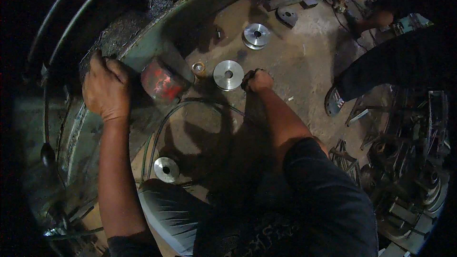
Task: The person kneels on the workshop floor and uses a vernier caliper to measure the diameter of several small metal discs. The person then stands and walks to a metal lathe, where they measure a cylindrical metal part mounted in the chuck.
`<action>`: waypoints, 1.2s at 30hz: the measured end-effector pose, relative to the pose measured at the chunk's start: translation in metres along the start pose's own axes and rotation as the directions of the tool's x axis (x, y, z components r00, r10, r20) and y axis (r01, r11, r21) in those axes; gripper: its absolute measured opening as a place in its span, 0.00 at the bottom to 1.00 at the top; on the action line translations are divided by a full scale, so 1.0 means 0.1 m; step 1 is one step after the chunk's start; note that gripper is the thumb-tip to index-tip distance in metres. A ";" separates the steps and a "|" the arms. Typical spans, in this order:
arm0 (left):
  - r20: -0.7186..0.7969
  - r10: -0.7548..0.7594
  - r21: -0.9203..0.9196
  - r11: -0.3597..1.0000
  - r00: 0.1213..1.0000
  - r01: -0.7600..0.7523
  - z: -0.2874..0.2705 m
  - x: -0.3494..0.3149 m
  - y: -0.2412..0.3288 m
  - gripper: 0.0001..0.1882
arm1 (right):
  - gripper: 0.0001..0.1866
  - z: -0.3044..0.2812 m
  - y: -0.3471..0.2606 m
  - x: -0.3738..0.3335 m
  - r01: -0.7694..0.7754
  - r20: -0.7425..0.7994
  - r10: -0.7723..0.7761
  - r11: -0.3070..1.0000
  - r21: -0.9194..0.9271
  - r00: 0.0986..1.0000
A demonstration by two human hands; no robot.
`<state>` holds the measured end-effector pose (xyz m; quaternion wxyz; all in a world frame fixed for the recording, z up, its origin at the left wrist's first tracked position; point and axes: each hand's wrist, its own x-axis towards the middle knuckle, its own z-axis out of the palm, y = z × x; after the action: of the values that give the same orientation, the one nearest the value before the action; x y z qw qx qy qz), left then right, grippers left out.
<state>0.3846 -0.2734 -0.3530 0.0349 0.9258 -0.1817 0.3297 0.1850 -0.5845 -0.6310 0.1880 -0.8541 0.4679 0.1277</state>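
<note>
My left hand (105, 88) is closed, fingers curled at the rim of the green machine tray (150, 43); whatever it grips is hidden. My right hand (261, 81) is a fist low over the floor, with something dark at its fingers that I cannot make out. Just left of that fist lies a shiny grooved metal wheel (229, 75) with a centre hole. Farther off is a second grooved wheel (256, 36). Between my left hand and the nearer wheel sits a worn red and dark metal block (164, 82), beside a small brass-coloured ring (199, 69).
A third metal disc (166, 169) lies by my knee, near a looping dark cable (173, 109). Another person's leg and sandalled foot (334, 101) stand at the right. Metal frames and scrap (404, 171) crowd the lower right. A dark flat bracket (287, 16) lies far back.
</note>
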 end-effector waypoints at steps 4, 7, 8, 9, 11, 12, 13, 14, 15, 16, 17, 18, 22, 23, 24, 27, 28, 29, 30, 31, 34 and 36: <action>-0.079 0.043 -0.001 0.999 0.996 -0.043 0.04 0.00 -0.02 0.20 | 0.20 -0.05 0.03 0.10 0.036 -0.021 -0.035 0.999 0.036 0.999; -0.099 0.051 0.000 0.999 0.994 -0.051 0.06 -0.02 -0.03 0.20 | 0.18 -0.02 0.08 0.21 0.130 -0.124 -0.122 0.990 0.054 0.985; -0.096 0.050 0.008 0.999 0.994 -0.050 0.07 -0.03 -0.04 0.20 | 0.18 -0.02 0.08 0.26 0.162 -0.170 -0.147 0.983 0.083 0.975; -0.090 0.053 0.026 0.998 0.995 -0.051 0.07 -0.03 -0.04 0.21 | 0.19 -0.02 0.09 0.30 0.168 -0.197 -0.146 0.981 0.098 0.969; -0.103 0.045 -0.029 0.998 0.994 -0.048 0.08 -0.03 -0.05 0.21 | 0.21 -0.03 0.10 0.34 0.308 -0.293 -0.292 0.951 0.008 0.911; -0.107 0.043 -0.050 0.998 0.993 -0.049 0.08 -0.03 -0.05 0.21 | 0.23 -0.04 0.11 0.34 0.359 -0.326 -0.353 0.932 -0.043 0.877; -0.105 0.035 -0.027 0.999 0.994 -0.038 0.09 -0.03 -0.05 0.21 | 0.25 -0.07 0.11 0.34 0.368 -0.286 -0.386 0.923 -0.116 0.877; -0.102 0.027 -0.004 1.000 0.994 -0.027 0.09 -0.03 -0.05 0.21 | 0.27 -0.11 0.11 0.32 0.377 -0.244 -0.414 0.908 -0.185 0.877; -0.104 0.025 0.012 1.000 0.994 -0.024 0.09 -0.04 -0.04 0.21 | 0.30 -0.14 0.12 0.30 0.350 -0.157 -0.400 0.897 -0.268 0.903; -0.102 0.019 0.010 1.000 0.995 -0.018 0.09 -0.04 -0.05 0.22 | 0.31 -0.18 0.12 0.29 0.411 -0.144 -0.456 0.875 -0.257 0.878; -0.106 0.017 -0.001 1.000 0.994 -0.017 0.09 -0.04 -0.05 0.22 | 0.33 -0.21 0.12 0.29 0.437 -0.090 -0.472 0.861 -0.261 0.877; -0.112 0.015 -0.006 1.000 0.994 -0.016 0.10 -0.04 -0.04 0.22 | 0.35 -0.23 0.13 0.30 0.446 -0.036 -0.470 0.857 -0.258 0.882; -0.090 0.005 -0.006 1.000 0.996 -0.006 0.11 -0.03 -0.05 0.22 | 0.42 -0.12 0.28 0.47 0.239 0.037 -0.239 0.971 0.018 0.970; -0.092 0.004 0.001 1.000 0.996 -0.003 0.11 -0.03 -0.06 0.22 | 0.44 -0.06 0.35 0.52 0.232 -0.028 -0.230 0.968 0.099 0.973; -0.093 0.001 0.008 1.000 0.996 0.000 0.12 -0.04 -0.06 0.22 | 0.47 0.01 0.42 0.57 0.226 -0.092 -0.213 0.962 0.156 0.973; -0.102 0.006 -0.009 1.000 0.995 -0.007 0.13 -0.04 -0.08 0.21 | 0.52 0.10 0.53 0.64 0.263 -0.193 -0.297 0.947 -0.183 0.935; -0.070 -0.003 0.000 1.000 0.998 0.003 0.13 -0.04 -0.08 0.22 | 0.51 0.09 0.54 0.62 0.277 -0.192 -0.302 0.949 -0.147 0.934; -0.039 -0.014 0.010 1.000 0.999 0.015 0.12 -0.03 -0.09 0.23 | 0.50 0.05 0.55 0.57 0.246 -0.126 -0.259 0.963 -0.113 0.957; -0.004 -0.028 0.018 0.999 1.000 0.029 0.12 -0.02 -0.10 0.24 | 0.50 -0.01 0.54 0.51 0.218 -0.075 -0.224 0.973 -0.078 0.972; -0.012 -0.024 0.012 1.000 1.000 0.024 0.12 -0.03 -0.10 0.24 | 0.49 -0.07 0.49 0.44 0.221 -0.042 -0.222 0.975 -0.033 0.974; -0.017 -0.022 0.000 1.000 1.000 0.022 0.11 -0.03 -0.08 0.24 | 0.45 -0.19 0.29 0.26 0.249 -0.035 -0.247 0.968 0.034 0.968; -0.030 -0.018 0.001 1.000 0.999 0.018 0.10 -0.03 -0.07 0.24 | 0.42 -0.20 0.18 0.19 0.273 -0.081 -0.275 0.961 -0.035 0.958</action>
<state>0.3911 -0.2676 -0.3626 0.0401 0.9224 -0.1726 0.3431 0.1809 -0.6165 -0.6244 0.1739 -0.9174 0.3512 0.0692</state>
